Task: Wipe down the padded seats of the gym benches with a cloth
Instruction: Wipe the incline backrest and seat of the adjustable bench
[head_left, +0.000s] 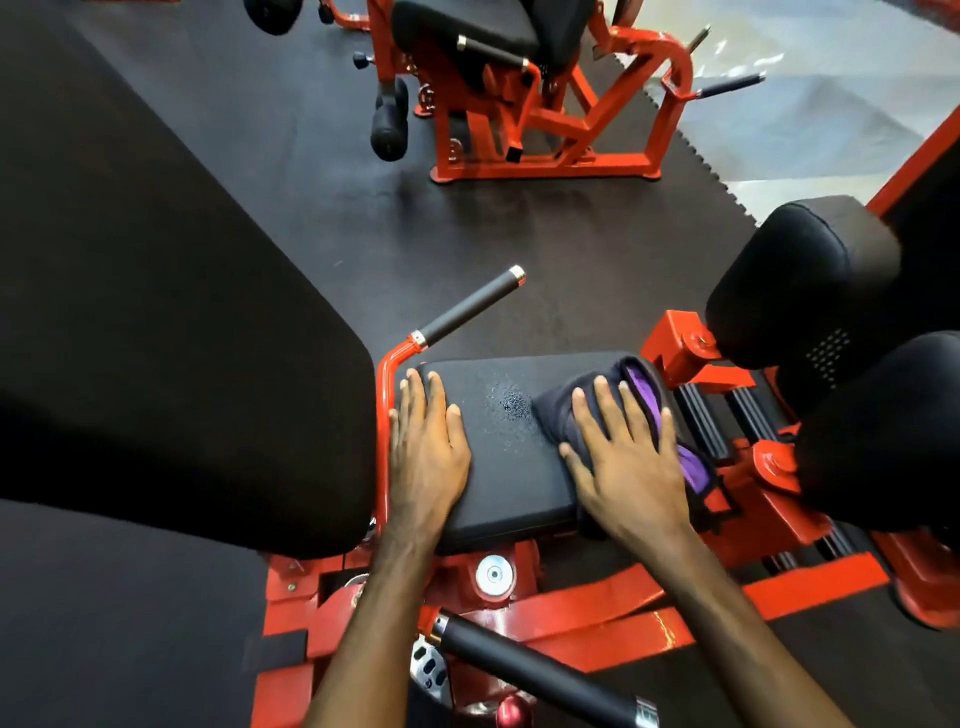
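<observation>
A black padded seat (511, 452) on a red-framed gym machine fills the near centre. The right hand (631, 457) lies flat, fingers spread, pressing a dark cloth (558, 413) with purple lining onto the seat's right side. The left hand (428, 441) rests flat on its left edge, fingers straight. The cloth looks soft, light and limp; palm pressure should steer it better than pinching.
</observation>
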